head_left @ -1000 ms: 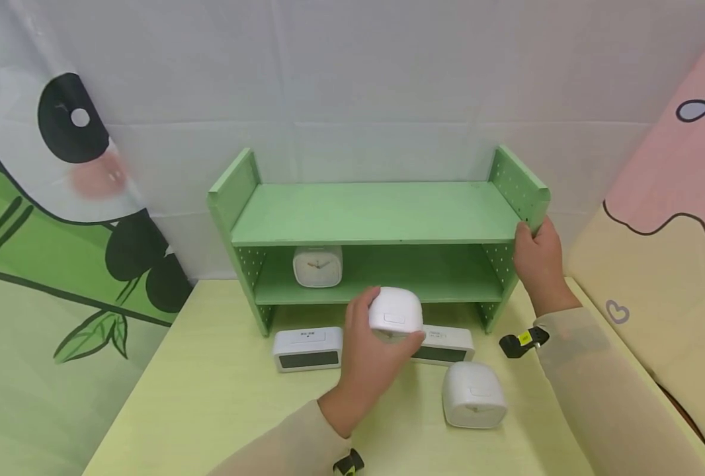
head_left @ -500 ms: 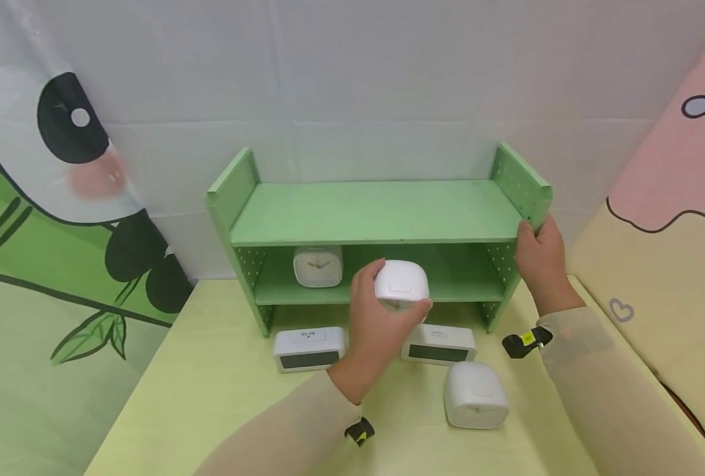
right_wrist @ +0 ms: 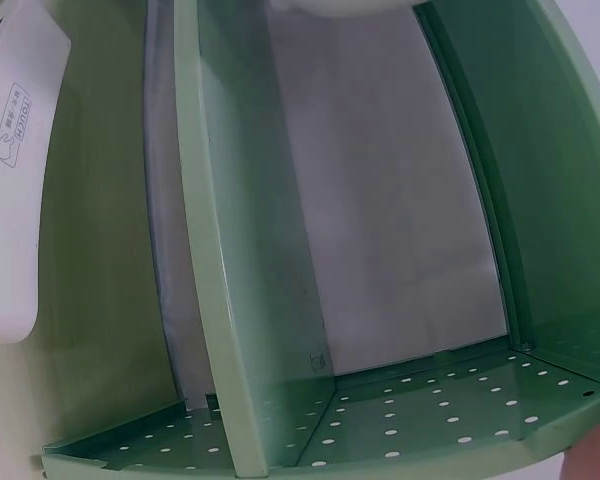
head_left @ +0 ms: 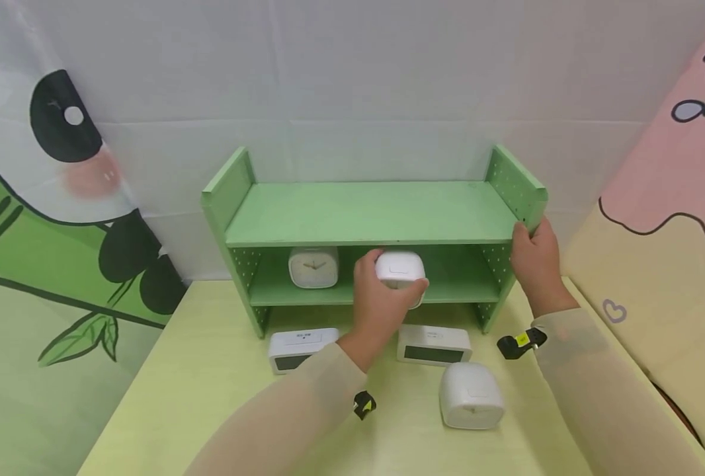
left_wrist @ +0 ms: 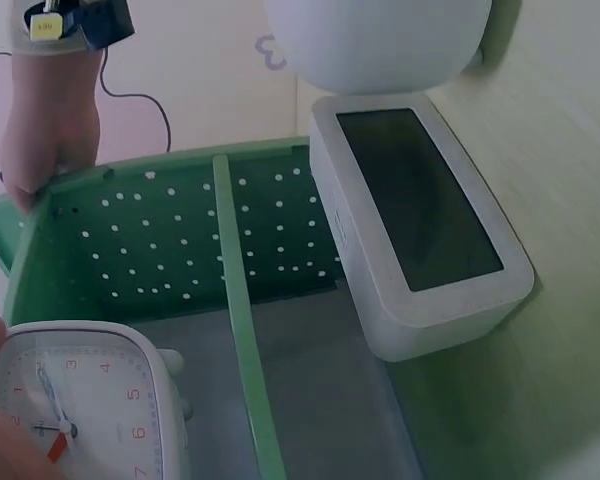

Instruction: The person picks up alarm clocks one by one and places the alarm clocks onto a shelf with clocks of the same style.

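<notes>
Left hand [head_left: 382,307] pinching a white clock [head_left: 400,264] between thumb and fingers, at the front of the green shelf [head_left: 358,211], by its lower board, right of the middle; cannot tell whether clock and board touch. Dial faces out, toward the person. Right hand [head_left: 534,264] grips the front edge of the shelf's right side panel, below the top board. Another clock [head_left: 313,268] sits upright on the lower board, to the left. On the table [head_left: 162,396]: two digital clocks [head_left: 434,345], one partly behind the left sleeve [head_left: 293,403], and a rounded clock [head_left: 471,396] nearer the person.
</notes>
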The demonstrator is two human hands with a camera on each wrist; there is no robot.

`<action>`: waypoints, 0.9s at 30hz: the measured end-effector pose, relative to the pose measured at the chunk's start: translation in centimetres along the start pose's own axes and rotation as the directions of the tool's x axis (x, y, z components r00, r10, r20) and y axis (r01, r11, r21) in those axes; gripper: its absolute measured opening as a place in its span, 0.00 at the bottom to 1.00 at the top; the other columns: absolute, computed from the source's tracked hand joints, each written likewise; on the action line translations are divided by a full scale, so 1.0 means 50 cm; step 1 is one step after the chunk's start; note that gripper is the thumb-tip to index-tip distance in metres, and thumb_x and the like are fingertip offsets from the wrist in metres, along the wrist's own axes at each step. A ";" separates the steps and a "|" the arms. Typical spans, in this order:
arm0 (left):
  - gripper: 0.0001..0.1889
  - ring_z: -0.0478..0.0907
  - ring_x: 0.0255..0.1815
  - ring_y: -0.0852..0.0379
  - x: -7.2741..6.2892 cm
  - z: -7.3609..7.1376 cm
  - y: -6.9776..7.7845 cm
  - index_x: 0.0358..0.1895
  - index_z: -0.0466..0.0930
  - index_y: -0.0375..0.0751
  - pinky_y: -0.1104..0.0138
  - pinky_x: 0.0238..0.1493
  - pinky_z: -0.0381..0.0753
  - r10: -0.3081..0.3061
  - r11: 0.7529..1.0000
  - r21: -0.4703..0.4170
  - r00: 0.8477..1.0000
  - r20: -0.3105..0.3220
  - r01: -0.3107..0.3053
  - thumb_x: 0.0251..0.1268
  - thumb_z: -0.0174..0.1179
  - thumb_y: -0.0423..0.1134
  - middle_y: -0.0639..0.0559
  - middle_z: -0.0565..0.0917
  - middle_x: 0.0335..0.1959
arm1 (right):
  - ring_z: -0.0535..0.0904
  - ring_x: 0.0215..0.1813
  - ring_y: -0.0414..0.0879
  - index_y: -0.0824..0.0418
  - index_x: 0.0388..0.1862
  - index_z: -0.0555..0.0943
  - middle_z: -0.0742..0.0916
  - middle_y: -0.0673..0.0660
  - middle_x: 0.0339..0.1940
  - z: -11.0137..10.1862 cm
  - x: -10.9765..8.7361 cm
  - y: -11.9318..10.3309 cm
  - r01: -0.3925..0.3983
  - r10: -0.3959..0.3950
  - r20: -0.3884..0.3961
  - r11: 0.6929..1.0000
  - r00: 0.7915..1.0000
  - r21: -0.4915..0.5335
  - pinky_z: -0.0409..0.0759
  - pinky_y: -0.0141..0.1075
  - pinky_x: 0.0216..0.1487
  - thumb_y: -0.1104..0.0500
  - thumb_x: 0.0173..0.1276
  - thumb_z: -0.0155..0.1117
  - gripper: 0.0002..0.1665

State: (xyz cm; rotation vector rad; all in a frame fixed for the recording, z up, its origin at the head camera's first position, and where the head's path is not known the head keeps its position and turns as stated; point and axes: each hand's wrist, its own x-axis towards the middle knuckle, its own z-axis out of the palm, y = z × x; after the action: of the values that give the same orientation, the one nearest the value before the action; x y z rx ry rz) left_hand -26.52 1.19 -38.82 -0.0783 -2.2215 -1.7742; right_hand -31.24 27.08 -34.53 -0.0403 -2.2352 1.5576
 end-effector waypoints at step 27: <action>0.47 0.73 0.62 0.47 0.109 0.058 -0.052 0.72 0.64 0.45 0.57 0.62 0.77 0.006 1.000 0.022 0.995 -0.097 -0.004 0.51 0.81 0.48 0.45 0.70 0.64 | 0.64 0.73 0.58 0.64 0.81 0.59 0.72 0.68 0.73 0.003 0.002 0.002 -0.011 0.010 -0.027 1.000 1.000 -0.011 0.62 0.58 0.73 0.47 0.84 0.37 0.35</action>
State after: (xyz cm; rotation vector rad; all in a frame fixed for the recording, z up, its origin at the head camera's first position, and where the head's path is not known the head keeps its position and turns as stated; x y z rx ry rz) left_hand -32.87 2.62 -40.42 0.0071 -2.1701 -1.7126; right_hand -31.38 27.01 -34.62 -0.0761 -2.2264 1.5407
